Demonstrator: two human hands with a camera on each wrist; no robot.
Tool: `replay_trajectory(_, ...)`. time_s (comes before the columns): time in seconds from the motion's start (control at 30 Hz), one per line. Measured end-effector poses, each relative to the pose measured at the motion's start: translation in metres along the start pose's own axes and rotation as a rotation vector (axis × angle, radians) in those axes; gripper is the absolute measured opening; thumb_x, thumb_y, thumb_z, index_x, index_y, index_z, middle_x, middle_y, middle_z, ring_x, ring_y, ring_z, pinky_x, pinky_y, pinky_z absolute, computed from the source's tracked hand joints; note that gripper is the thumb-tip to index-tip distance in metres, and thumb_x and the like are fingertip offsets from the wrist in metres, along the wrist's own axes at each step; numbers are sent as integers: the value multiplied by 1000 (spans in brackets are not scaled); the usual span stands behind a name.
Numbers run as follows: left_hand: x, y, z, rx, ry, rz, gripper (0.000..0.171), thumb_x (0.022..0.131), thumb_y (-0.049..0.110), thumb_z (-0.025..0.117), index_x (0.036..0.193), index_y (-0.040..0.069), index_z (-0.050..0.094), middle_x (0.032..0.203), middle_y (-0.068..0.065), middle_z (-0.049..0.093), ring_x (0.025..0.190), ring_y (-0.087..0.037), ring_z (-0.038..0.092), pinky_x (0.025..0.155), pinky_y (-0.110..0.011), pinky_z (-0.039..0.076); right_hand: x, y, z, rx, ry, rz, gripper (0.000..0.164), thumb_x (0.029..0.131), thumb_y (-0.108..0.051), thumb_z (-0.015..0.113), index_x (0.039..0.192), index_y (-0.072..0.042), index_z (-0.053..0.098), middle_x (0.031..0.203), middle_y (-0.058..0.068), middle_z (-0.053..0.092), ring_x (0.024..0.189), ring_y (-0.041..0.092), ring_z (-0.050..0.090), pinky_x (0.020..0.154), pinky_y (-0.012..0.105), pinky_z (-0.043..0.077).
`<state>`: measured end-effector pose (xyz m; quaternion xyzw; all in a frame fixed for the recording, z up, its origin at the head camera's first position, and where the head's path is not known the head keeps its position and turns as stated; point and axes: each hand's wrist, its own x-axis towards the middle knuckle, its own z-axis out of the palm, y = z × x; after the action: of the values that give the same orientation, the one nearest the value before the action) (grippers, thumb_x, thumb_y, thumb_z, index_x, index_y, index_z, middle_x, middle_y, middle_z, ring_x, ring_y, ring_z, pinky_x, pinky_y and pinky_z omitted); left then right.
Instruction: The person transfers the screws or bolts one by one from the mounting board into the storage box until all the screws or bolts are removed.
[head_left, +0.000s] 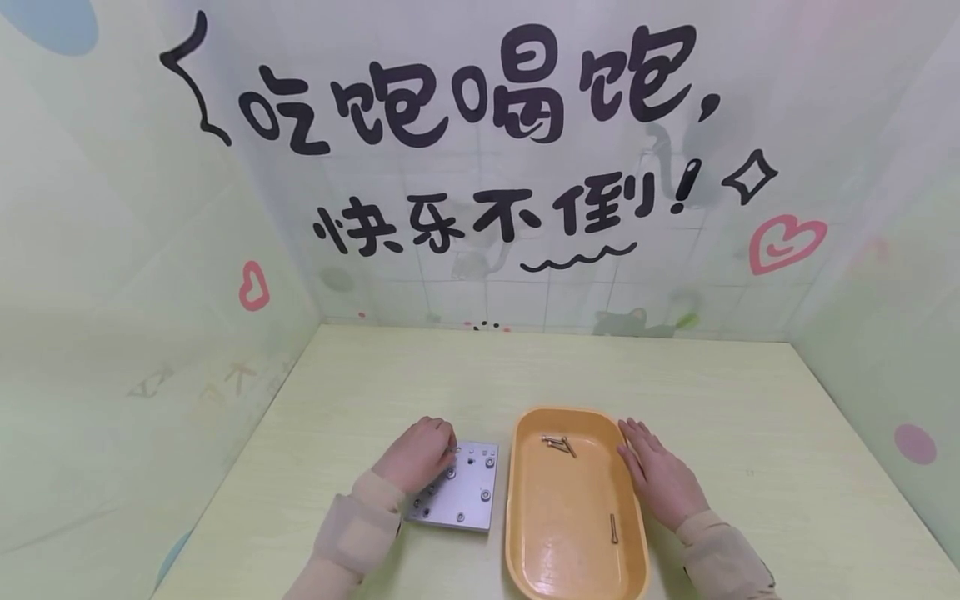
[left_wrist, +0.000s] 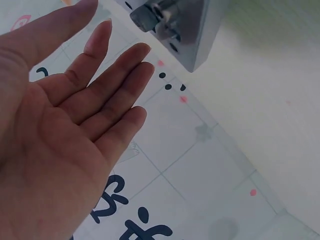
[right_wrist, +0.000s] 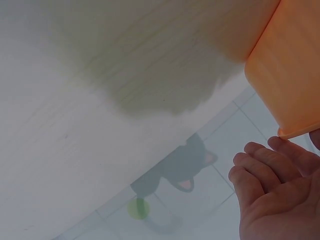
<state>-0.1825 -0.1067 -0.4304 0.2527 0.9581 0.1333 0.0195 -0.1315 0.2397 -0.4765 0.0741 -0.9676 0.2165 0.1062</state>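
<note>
A silver metal plate (head_left: pixel 474 487) lies on the table, with several socket-head screws (head_left: pixel 486 495) and small holes on its top face. My left hand (head_left: pixel 420 454) is over the plate's far left part. In the left wrist view its fingers (left_wrist: pixel 115 70) are loosely bent beside the plate's screw heads (left_wrist: pixel 145 19), with nothing visible between them. My right hand (head_left: pixel 663 483) rests at the right rim of an orange tray (head_left: pixel 566 517). Its fingertips are right at the rim, fingers (right_wrist: pixel 270 162) relaxed.
Inside the tray, several long screws (head_left: pixel 557 445) lie bunched near the far end, and a single screw (head_left: pixel 613 528) lies near its right wall. The tray stands just right of the plate on the pale table (head_left: pixel 780 467). Printed wall sheets (head_left: pixel 525 300) enclose the table's back and sides.
</note>
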Motion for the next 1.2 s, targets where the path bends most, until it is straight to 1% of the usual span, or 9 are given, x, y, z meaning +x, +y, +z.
replay_trajectory(0.17, -5, 0, 6, 8, -10, 10, 13, 88, 11, 73, 89, 3, 63, 88, -6, 63, 90, -23, 60, 86, -40, 57, 0, 0, 0, 2, 9, -7, 44, 103, -20, 52, 140, 3, 50, 143, 24, 51, 131, 42, 49, 98, 60, 50)
replay_trajectory(0.33, -8, 1, 6, 7, -9, 24, 14, 87, 11, 73, 85, 5, 60, 85, -5, 61, 87, -21, 59, 83, -39, 56, 0, 0, 1, 5, 4, -7, 44, 103, -21, 51, 141, 3, 49, 144, 24, 50, 132, 43, 48, 99, 60, 50)
replay_trajectory(0.57, -11, 1, 8, 30, -14, 27, 16, 89, 14, 73, 83, 7, 60, 88, -4, 62, 89, -21, 58, 85, -38, 55, 0, 0, 2, 7, 6, -9, 44, 103, -20, 52, 141, 3, 49, 144, 24, 50, 132, 43, 49, 98, 60, 50)
replay_trajectory(0.7, -14, 2, 7, 26, -5, 38, 16, 88, 13, 73, 83, 7, 59, 90, -6, 62, 90, -21, 58, 86, -39, 55, -1, 0, 2, 11, 7, -10, 44, 103, -20, 52, 141, 3, 49, 144, 24, 50, 131, 42, 49, 97, 60, 51)
replay_trajectory(0.8, -16, 3, 7, 13, -10, 36, 18, 86, 12, 74, 82, 7, 58, 90, -5, 61, 91, -21, 56, 86, -39, 55, -1, 0, 2, 11, 6, -10, 44, 103, -20, 51, 141, 3, 49, 144, 24, 50, 132, 42, 49, 97, 60, 51)
replay_trajectory(0.87, -16, 3, 8, 5, -18, 31, 19, 86, 11, 75, 81, 7, 57, 94, -7, 62, 94, -22, 57, 88, -40, 54, -1, 0, 2, 11, 7, -12, 44, 103, -20, 51, 141, 3, 49, 144, 24, 50, 132, 42, 49, 97, 60, 51)
replay_trajectory(0.97, -17, 4, 8, -7, -34, 14, 18, 87, 11, 74, 80, 7, 58, 108, -15, 64, 106, -29, 59, 100, -43, 52, -1, 0, 1, 15, 16, -17, 45, 103, -20, 51, 141, 3, 49, 144, 24, 50, 131, 42, 49, 97, 60, 51)
replay_trajectory(1.1, -17, 5, 9, -4, -38, 2, 17, 87, 10, 73, 80, 6, 59, 124, -24, 62, 120, -37, 56, 109, -47, 47, -1, 1, 2, 17, 33, -27, 44, 102, -20, 54, 140, 2, 51, 142, 24, 52, 129, 43, 51, 95, 60, 52)
replay_trajectory(1.2, -17, 5, 10, 10, -31, 5, 16, 87, 10, 73, 80, 6, 60, 124, -24, 62, 120, -36, 56, 109, -46, 47, -1, 1, 3, 16, 35, -28, 44, 101, -20, 54, 139, 2, 51, 142, 24, 52, 129, 43, 51, 94, 60, 53)
